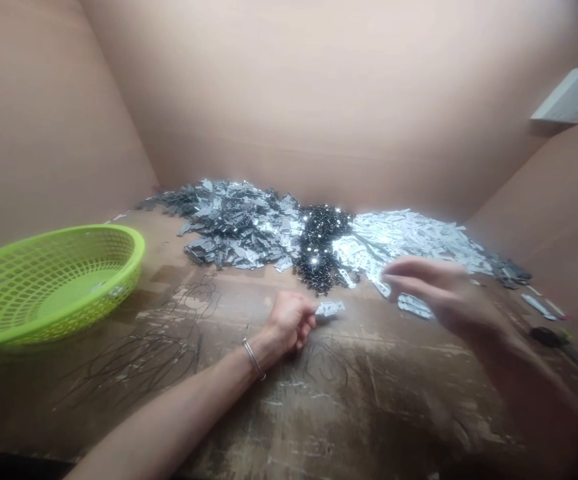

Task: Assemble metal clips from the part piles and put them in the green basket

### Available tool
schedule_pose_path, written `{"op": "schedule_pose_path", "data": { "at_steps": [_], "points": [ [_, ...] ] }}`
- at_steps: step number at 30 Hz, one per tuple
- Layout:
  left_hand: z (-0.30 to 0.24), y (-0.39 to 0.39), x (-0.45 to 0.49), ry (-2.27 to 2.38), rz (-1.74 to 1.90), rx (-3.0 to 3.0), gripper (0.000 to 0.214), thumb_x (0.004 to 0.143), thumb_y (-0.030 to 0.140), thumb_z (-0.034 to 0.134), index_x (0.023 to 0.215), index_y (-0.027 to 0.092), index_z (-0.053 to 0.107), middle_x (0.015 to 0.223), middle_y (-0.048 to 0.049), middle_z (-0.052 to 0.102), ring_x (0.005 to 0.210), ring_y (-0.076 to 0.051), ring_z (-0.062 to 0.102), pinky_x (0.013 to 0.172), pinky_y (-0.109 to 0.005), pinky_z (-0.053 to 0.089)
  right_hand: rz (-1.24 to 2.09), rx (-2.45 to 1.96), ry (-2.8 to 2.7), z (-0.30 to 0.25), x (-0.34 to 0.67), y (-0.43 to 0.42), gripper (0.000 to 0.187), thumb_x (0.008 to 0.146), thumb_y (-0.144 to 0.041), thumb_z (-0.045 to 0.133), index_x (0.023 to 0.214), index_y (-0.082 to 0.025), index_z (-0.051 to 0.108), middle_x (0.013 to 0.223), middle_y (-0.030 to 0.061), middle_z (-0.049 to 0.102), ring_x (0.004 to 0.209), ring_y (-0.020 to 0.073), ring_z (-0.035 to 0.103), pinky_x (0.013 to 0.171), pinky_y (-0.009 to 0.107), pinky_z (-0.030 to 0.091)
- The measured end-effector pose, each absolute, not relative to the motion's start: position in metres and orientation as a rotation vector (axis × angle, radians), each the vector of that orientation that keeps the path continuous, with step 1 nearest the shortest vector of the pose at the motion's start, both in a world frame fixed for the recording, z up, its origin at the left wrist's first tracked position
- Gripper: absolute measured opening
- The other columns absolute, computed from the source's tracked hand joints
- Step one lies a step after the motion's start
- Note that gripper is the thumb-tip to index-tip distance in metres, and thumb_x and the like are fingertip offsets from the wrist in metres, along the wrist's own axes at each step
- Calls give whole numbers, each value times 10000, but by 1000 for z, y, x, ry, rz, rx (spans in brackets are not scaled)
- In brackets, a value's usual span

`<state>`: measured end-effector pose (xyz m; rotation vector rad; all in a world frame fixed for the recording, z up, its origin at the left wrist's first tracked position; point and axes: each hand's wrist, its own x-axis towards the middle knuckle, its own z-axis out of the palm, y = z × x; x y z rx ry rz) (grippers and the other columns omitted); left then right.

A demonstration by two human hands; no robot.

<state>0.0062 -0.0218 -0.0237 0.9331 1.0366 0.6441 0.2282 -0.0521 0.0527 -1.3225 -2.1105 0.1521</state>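
Observation:
My left hand (289, 323) lies on the worn wooden table (349, 400), closed around a small silver metal piece (329, 309) that sticks out past the fingers. A thin metal bangle (253, 359) circles that wrist. My right hand (443, 293) is blurred, hovering with its fingers apart just in front of a long heap of silver metal strips (403, 240). A few loose silver strips (413, 307) lie under those fingers. Left of the silver, small black parts (319, 250) and dark grey metal pieces (233, 227) continue the heap.
A lime-green plastic basket (49, 287) stands at the left of the table. Thin black wires (143, 353) lie tangled in front of it. A dark tool handle (549, 337) lies at the right, below a white wall socket (573, 93) on the cardboard-lined wall (319, 87).

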Motion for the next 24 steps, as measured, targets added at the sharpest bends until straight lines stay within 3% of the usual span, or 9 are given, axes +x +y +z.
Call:
{"op": "schedule_pose_path", "data": {
  "at_steps": [4, 10, 24],
  "points": [
    [-30, -18, 4, 1023, 656, 968, 191, 634, 287, 531, 561, 126, 456, 408, 46, 426, 269, -35, 334, 249, -159, 240, 142, -1632, -2188, 21, 232, -8, 167, 753, -232, 465, 733, -181, 623, 719, 39, 582, 638, 133, 530, 543, 263, 429],
    [-26, -18, 6, 1029, 635, 930, 184, 635, 275, 521, 556, 139, 425, 392, 50, 425, 254, -44, 325, 241, -163, 215, 62, -1748, -2308, -15, 236, 20, 139, 712, -199, 503, 751, -221, 634, 760, 27, 565, 697, 137, 516, 582, 236, 389],
    [-31, -18, 6, 998, 661, 928, 177, 628, 267, 527, 560, 138, 428, 425, 29, 453, 251, -55, 331, 220, -178, 215, -52, -1721, -2472, -7, 243, 14, 208, 763, -140, 402, 783, -175, 606, 732, 54, 526, 641, 126, 475, 530, 217, 345]
  ]
}}
